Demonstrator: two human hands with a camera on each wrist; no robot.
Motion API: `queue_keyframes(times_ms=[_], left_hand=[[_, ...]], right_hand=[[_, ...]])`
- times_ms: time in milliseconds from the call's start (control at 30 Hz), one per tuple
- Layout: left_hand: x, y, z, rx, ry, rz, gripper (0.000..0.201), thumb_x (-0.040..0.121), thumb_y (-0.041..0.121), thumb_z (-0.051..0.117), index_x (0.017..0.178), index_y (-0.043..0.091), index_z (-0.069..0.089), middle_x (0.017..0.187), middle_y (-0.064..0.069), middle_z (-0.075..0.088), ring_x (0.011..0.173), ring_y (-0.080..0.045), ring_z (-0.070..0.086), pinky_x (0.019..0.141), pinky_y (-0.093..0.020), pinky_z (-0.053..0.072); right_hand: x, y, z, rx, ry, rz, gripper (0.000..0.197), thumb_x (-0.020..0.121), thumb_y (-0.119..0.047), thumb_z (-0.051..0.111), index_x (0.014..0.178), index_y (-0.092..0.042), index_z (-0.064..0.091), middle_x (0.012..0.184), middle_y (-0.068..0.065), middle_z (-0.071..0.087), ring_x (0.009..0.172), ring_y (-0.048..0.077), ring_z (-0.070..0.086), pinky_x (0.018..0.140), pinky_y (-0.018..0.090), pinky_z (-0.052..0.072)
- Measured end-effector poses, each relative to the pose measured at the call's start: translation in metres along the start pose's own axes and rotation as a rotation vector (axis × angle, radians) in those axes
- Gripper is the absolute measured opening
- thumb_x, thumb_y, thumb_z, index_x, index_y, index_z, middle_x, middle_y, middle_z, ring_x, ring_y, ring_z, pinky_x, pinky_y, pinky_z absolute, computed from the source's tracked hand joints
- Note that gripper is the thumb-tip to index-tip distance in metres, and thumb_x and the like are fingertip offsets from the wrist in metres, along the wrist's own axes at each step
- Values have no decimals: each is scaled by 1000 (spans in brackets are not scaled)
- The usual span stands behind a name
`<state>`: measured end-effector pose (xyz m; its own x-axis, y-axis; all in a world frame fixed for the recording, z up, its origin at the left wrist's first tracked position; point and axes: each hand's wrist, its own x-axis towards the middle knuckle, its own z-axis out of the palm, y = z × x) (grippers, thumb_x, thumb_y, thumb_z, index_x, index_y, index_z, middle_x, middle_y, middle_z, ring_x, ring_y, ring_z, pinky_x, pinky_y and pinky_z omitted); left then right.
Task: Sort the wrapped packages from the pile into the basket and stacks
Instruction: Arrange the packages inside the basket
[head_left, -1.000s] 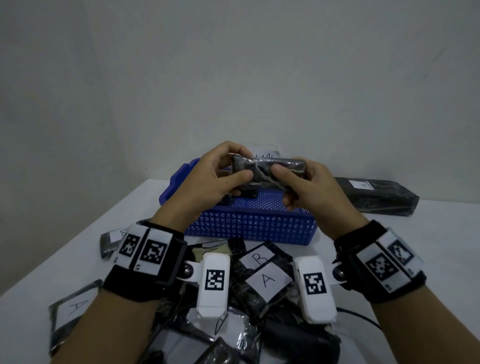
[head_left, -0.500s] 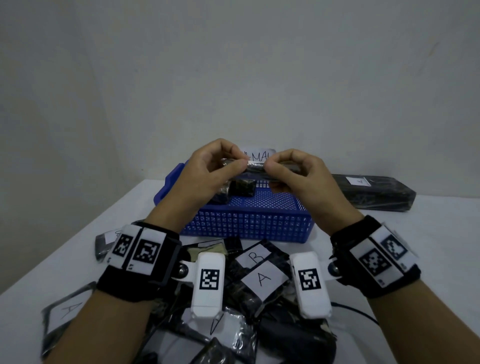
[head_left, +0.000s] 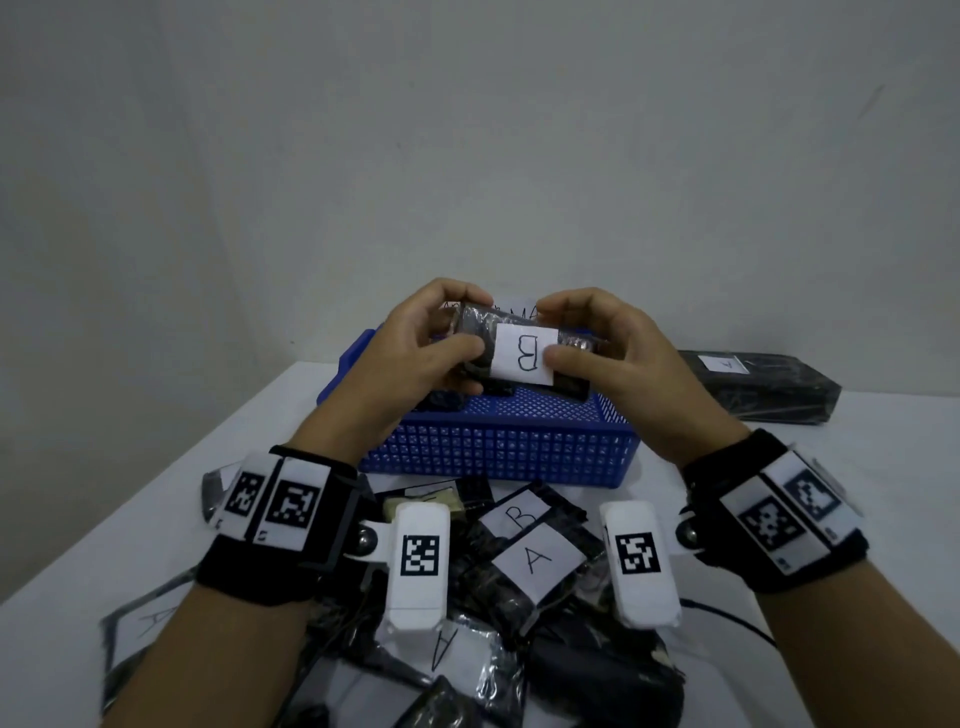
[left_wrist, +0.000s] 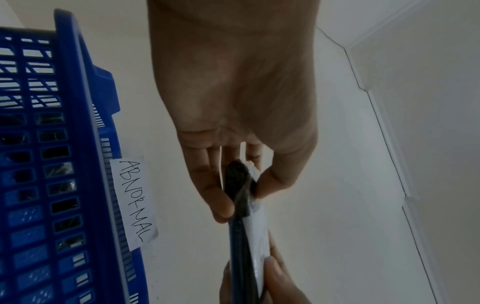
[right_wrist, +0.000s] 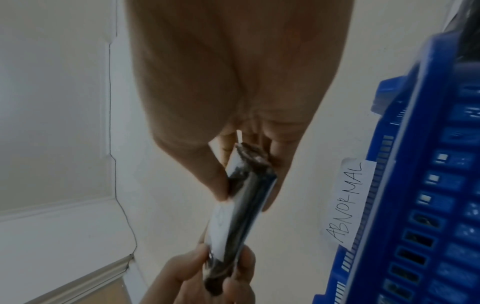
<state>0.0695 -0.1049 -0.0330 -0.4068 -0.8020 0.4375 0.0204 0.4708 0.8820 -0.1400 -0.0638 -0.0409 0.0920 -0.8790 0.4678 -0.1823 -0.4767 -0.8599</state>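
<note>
A flat black wrapped package (head_left: 519, 349) with a white "B" label is held above the blue basket (head_left: 498, 447). My left hand (head_left: 441, 348) pinches its left end and my right hand (head_left: 587, 348) pinches its right end. The wrist views show the package edge-on (left_wrist: 240, 197) (right_wrist: 244, 197), thumb on one face and fingers on the other. The "B" label faces me. The pile of wrapped packages (head_left: 524, 561) with "A" and "B" labels lies on the white table in front of the basket, partly hidden under my wrists.
The basket carries a paper tag reading "ABNORMAL" (left_wrist: 135, 201) and holds dark packages. A long black package (head_left: 758, 384) with a small label lies at the back right. Another "A" package (head_left: 140, 634) lies at the left table edge. A wall stands close behind.
Both hands have turned the package over: its bare black side faced me, then its edge, and now the "B" label faces me. It stayed above the basket.
</note>
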Motion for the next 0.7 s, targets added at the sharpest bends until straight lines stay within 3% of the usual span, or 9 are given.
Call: queue_keyframes(times_ms=[100, 200, 300, 367, 467, 533, 600, 700], left_hand=[[-1, 0, -1, -5, -11, 5, 25, 94, -5, 57, 111, 13, 58, 105, -8, 68, 82, -18, 70, 65, -29, 58], [-2, 1, 0, -117, -43, -42, 16, 95, 5, 53, 109, 11, 57, 111, -11, 66, 86, -21, 71, 68, -32, 60], [-1, 2, 0, -158, -37, -66, 19, 100, 2, 44, 107, 12, 58, 116, -12, 63, 89, -23, 71, 69, -33, 61], [-2, 2, 1, -123, -44, -33, 18, 100, 1, 49, 108, 14, 60, 116, -11, 62, 93, -25, 72, 71, -33, 61], [-3, 3, 5, -77, -54, 6, 17, 99, 6, 55, 113, 13, 61, 115, -10, 62, 95, -24, 73, 74, -33, 61], [-4, 7, 7, -85, -52, 5, 18, 103, 13, 48, 113, 14, 63, 117, -11, 64, 96, -24, 72, 70, -30, 59], [-5, 12, 10, -98, -92, -1, 30, 107, 22, 38, 115, 14, 66, 117, -6, 68, 96, -22, 72, 68, -29, 58], [-6, 17, 14, -150, -122, -17, 44, 105, 36, 32, 116, 14, 69, 116, -1, 70, 92, -22, 72, 72, -33, 59]], right_hand=[[1, 0, 2, -1, 38, -3, 31, 92, 2, 67, 115, -18, 62, 116, 5, 68, 100, 15, 71, 81, 26, 59], [2, 2, 1, -9, 171, 50, 34, 88, -7, 74, 116, -18, 59, 115, 4, 68, 93, 10, 73, 77, 26, 61], [3, 3, 2, -100, 286, 118, 32, 84, -18, 80, 111, -22, 62, 111, -5, 68, 97, 12, 70, 88, 39, 61], [2, 0, 6, -111, 269, 129, 34, 83, -28, 80, 112, -26, 63, 112, -7, 66, 101, 13, 68, 91, 41, 60], [-3, -8, 13, -140, 70, 175, 69, 72, -52, 78, 132, -30, 52, 117, -8, 61, 100, 6, 64, 76, 17, 56], [-6, -11, 20, -172, -3, 183, 88, 62, -59, 75, 139, -30, 42, 117, -9, 58, 97, 4, 63, 68, 11, 53], [-8, -10, 25, -160, 23, 158, 87, 62, -60, 75, 136, -28, 41, 115, -10, 58, 93, 2, 63, 70, 10, 53], [-8, -4, 28, -130, 139, 90, 68, 74, -46, 82, 128, -24, 47, 113, -2, 60, 84, 2, 64, 67, 13, 54]])
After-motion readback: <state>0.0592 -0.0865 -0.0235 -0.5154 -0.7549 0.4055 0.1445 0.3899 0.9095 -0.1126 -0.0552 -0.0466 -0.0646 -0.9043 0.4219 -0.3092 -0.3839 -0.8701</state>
